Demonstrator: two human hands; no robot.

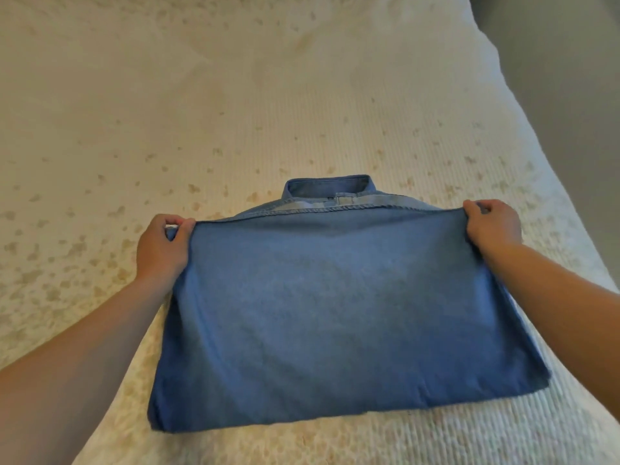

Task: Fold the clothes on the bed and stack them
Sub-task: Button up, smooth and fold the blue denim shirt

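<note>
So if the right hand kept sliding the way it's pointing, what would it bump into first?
Probably only the bed cover. The right hand, pinching the blue shirt by its folded edge, points up the bed, and nothing else shows there. The collar sits off to its left.

Folded shirt [335,313] lies on the bed [235,112], collar [327,189] at the far end; left hand [162,250] at its far-left corner, right hand [491,226] at far-right.
</note>
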